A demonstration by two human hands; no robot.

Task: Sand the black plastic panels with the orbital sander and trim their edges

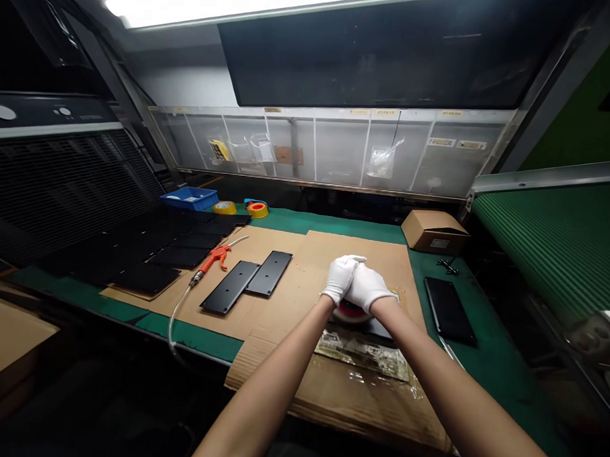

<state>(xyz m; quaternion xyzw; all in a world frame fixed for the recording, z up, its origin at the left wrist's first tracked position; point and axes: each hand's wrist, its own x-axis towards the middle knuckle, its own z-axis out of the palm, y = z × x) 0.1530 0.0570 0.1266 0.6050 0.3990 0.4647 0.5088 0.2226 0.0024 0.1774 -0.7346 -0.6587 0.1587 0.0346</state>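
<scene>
Both my hands wear white gloves and are pressed together above the middle of the cardboard sheet [303, 282]. My left hand [339, 278] is curled against my right hand [367, 287], fingers closed; what they hold, if anything, is hidden. Just beneath them lies a round red object [351, 314] on a black plate [379, 329] and a crinkled clear plastic wrapper [365, 354]. Two narrow black plates [248, 281] lie side by side to the left.
An orange air-blow gun [214, 257] with a clear hose lies left of the plates. Several black panels [149, 250] cover the left bench. A black plate [449, 310], a cardboard box [433, 231], a blue bin [190, 198], tape rolls [240, 207] and a green conveyor [554, 244] surround the work area.
</scene>
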